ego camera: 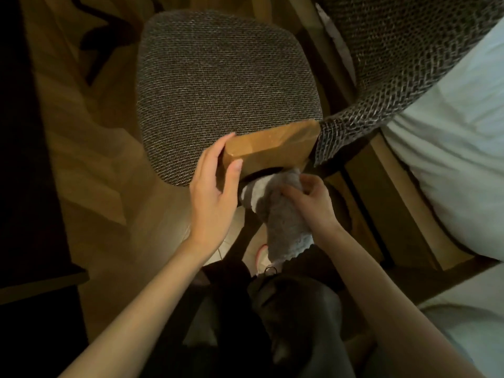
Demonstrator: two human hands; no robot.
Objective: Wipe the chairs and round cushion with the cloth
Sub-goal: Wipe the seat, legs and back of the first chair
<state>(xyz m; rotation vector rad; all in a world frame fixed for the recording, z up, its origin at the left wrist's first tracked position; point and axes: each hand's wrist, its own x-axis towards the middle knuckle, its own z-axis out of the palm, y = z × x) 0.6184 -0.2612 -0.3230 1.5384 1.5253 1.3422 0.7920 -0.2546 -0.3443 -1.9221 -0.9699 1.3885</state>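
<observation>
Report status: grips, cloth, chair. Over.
Left grip holds chair back end. Right grip clutches cloth just below it. Woven fabric beside right end, not blocking.

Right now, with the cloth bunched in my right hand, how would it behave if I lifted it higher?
Probably floppy: the cloth drapes limply below your right hand. Likely light for its size, since a one-hand grip carries it. Its fuzzy nap should resist sliding on the wooden chair back, though that is a guess from texture alone.
</observation>
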